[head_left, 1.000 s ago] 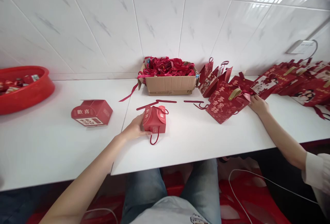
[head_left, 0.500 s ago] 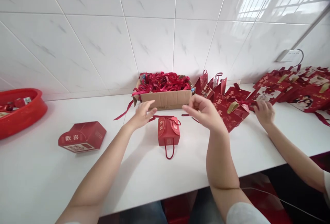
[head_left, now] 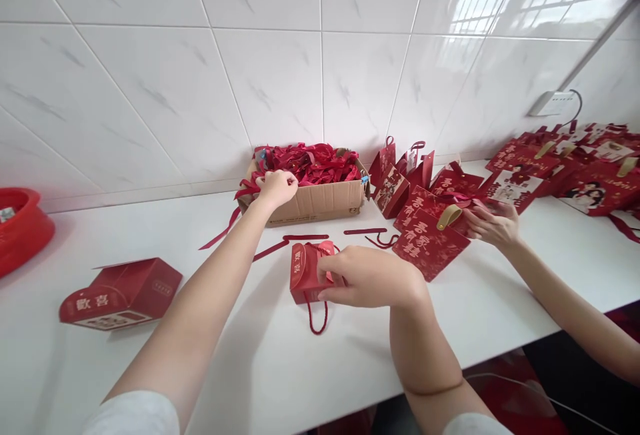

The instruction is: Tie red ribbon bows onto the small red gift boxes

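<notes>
My left hand point(head_left: 278, 188) is at the front left edge of a cardboard box point(head_left: 315, 203) heaped with red ribbons point(head_left: 320, 163). Its fingers are curled together; what they pinch, if anything, is hidden. My right hand point(head_left: 367, 276) is closed around the right end of a small red gift box point(head_left: 299, 275), thumb in front and fingers over the top. A twisted red cord handle point(head_left: 319, 332) loops from that gift box onto the table. Behind it lie flat dark red strips point(head_left: 365, 231).
A larger red carton point(head_left: 145, 288) lies at left, near a red plastic basin point(head_left: 25, 235). At right stand several red gift bags point(head_left: 425, 241), with another person's hand point(head_left: 493, 225) touching them. More bags point(head_left: 595, 181) crowd the far right along the tiled wall.
My left hand has moved forward to the ribbon box and its fingers have curled. My right hand has come down onto the small gift box. The other person's hand has moved left onto a bag.
</notes>
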Motion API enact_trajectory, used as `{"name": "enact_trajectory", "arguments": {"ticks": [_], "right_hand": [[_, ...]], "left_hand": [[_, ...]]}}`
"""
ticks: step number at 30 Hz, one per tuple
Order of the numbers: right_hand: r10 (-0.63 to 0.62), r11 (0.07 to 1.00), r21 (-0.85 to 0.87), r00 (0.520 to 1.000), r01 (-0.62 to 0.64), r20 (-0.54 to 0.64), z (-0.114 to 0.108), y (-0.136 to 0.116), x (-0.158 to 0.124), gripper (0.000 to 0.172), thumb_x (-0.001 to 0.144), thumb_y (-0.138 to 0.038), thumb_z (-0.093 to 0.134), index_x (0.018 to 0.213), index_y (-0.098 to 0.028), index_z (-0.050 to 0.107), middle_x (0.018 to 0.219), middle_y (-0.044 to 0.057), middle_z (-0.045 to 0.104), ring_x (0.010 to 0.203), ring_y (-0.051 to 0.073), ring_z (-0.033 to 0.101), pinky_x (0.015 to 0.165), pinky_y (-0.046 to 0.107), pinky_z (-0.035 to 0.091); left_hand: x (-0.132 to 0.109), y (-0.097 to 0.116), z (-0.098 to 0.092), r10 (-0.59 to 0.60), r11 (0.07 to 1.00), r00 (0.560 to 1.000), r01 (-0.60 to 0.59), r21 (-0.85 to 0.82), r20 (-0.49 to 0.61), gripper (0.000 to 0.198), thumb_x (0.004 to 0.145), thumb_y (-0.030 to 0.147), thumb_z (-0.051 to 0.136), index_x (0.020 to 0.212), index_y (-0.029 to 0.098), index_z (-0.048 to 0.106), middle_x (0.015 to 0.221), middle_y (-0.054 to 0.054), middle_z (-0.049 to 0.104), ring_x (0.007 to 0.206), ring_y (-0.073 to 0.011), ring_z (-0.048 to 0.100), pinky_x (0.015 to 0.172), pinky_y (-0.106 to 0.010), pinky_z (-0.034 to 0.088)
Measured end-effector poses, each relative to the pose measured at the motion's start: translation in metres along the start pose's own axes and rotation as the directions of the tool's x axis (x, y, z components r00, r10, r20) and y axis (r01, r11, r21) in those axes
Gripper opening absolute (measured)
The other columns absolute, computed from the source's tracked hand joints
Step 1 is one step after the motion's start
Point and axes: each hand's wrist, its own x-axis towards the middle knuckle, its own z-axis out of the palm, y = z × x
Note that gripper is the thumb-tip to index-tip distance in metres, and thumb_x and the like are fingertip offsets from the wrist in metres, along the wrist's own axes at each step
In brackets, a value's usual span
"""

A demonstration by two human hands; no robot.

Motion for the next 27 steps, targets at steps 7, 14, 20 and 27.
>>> {"name": "enact_trajectory", "arguments": {"ticks": [7,14,20,27], "right_hand": [[-0.016,1.0,-0.017,1.0,0.016,0.013,-0.005,-0.005,-0.01,0.019,0.087,-0.035,0.053,0.077,-0.019,0.053,0.066,-0.002,0.055,0.059,0.01,0.044,0.052,0.024,0.026],[0.0,1.0,-0.011,0.999,0.0,-0.034,-0.006,-0.003,-0.02,0.016,0.088,-0.034,0.054,0.087,-0.018,0.059,0.075,0.001,0.064,0.065,0.012,0.053,0.057,0.024,0.032],[-0.071,0.994,0.043,0.913,0.096,-0.403,-0.008,-0.009,-0.024,0.014,0.09,-0.03,0.055,0.087,-0.019,0.062,0.084,0.003,0.066,0.076,0.015,0.06,0.068,0.027,0.044],[-0.6,0.742,0.032,0.685,0.67,-0.414,0.004,-0.032,-0.024,0.067,0.094,-0.037,0.051,0.149,-0.012,0.023,0.148,0.018,0.039,0.138,0.02,0.038,0.108,0.032,0.041]], "left_hand": [[-0.003,0.002,-0.008,0.058,0.997,0.992,-0.052,-0.057,0.111,0.017,0.082,0.03,0.049,0.074,0.021,0.06,0.093,-0.007,0.068,0.113,-0.0308,0.051,0.102,-0.052,0.027],[-0.016,0.014,-0.029,0.102,0.965,0.994,-0.092,-0.246,0.028,0.017,0.079,0.034,0.056,0.084,0.019,0.063,0.094,-0.005,0.07,0.092,-0.0217,0.062,0.095,-0.039,0.041],[-0.121,0.038,-0.103,0.093,0.771,0.97,-0.214,-0.599,-0.226,0.015,0.084,0.03,0.061,0.093,0.018,0.06,0.092,-0.004,0.067,0.083,-0.0147,0.063,0.076,-0.026,0.05],[-0.225,0.061,-0.128,0.771,0.486,0.63,-0.675,-0.554,-0.092,0.013,0.091,0.013,0.051,0.09,0.02,0.062,0.074,-0.002,0.067,0.071,-0.0131,0.063,0.071,-0.026,0.051]]}}
